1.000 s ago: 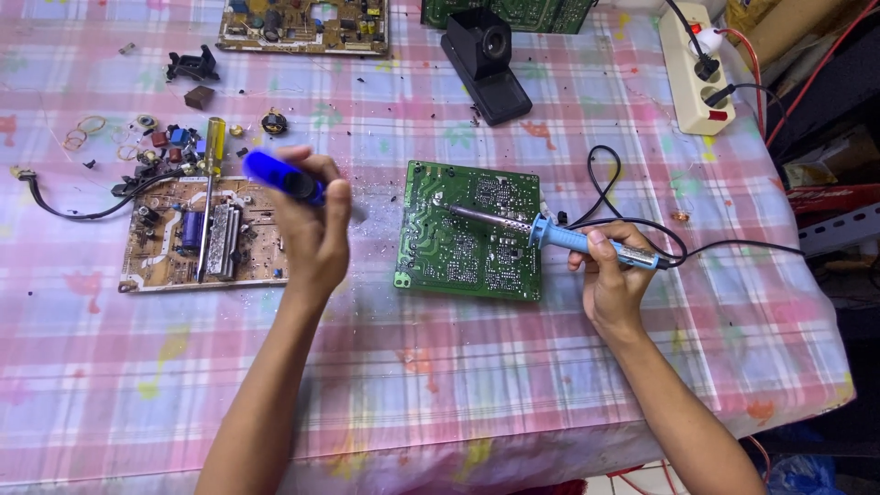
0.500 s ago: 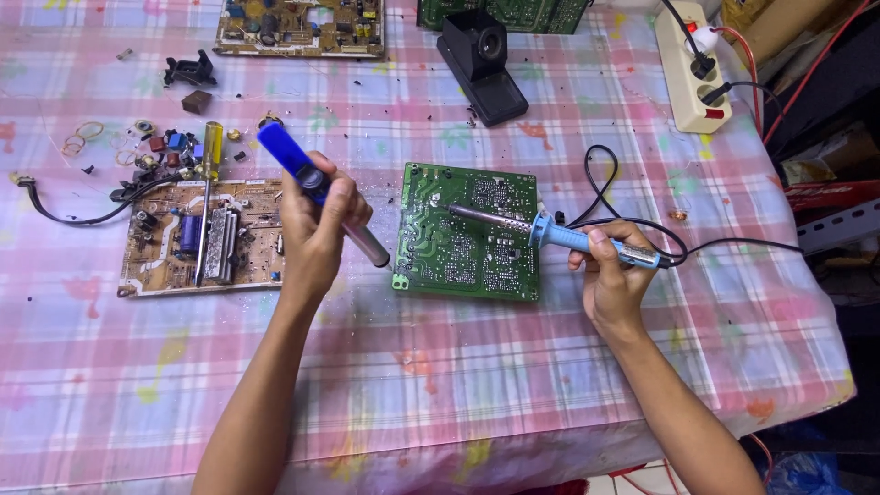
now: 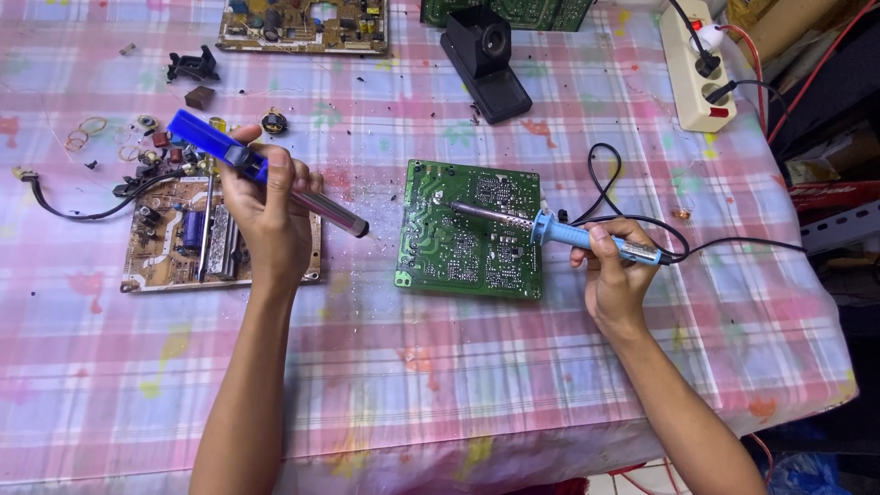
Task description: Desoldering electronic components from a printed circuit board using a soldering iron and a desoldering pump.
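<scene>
The left hand (image 3: 266, 215) has tilted its clenched blue desoldering pump (image 3: 261, 174) toward the green circuit board (image 3: 469, 229); the right hand (image 3: 614, 275) grasps the soldering iron (image 3: 559, 234), tip on the board. Both tools look light and rigid, best held by their handles.

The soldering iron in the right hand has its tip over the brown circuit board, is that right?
Not quite. In the head view the right hand holds the soldering iron with its tip over the green circuit board, not the brown circuit board.
</scene>
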